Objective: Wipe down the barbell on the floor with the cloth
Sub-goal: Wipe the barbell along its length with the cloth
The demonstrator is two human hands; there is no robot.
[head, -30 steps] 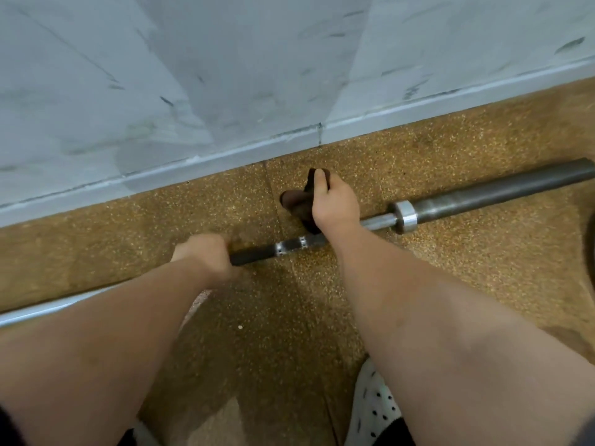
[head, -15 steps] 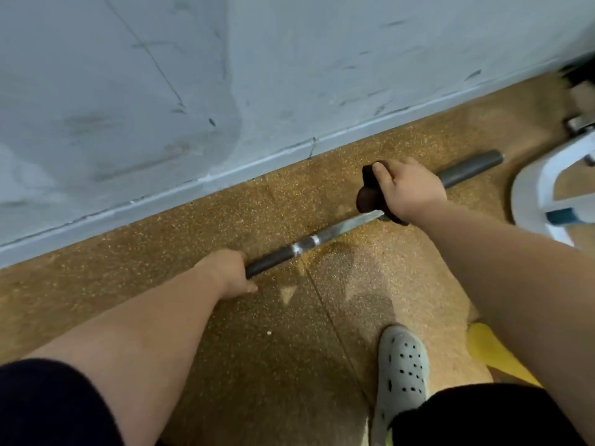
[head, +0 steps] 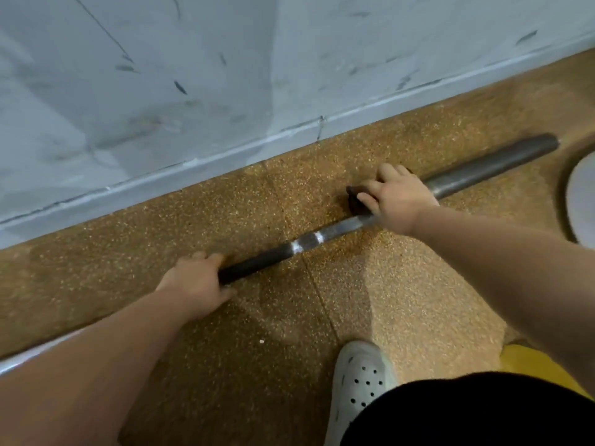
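A long metal barbell (head: 309, 241) lies on the speckled brown floor, running from lower left to upper right. My left hand (head: 196, 280) grips the dark part of its shaft. Further right, my right hand (head: 397, 197) wraps a dark brown cloth (head: 354, 197) around the bar near the thick grey sleeve (head: 492, 165). Most of the cloth is hidden under my palm.
A scuffed grey wall (head: 225, 75) with a skirting runs just behind the bar. A white rounded object (head: 582, 194) sits at the right edge. My white perforated shoe (head: 360, 381) and a yellow thing (head: 541, 365) are on the floor near me.
My right hand has slid the cloth along the bar to the right, from the middle of the shaft to the collar by the sleeve. My left hand has kept its hold.
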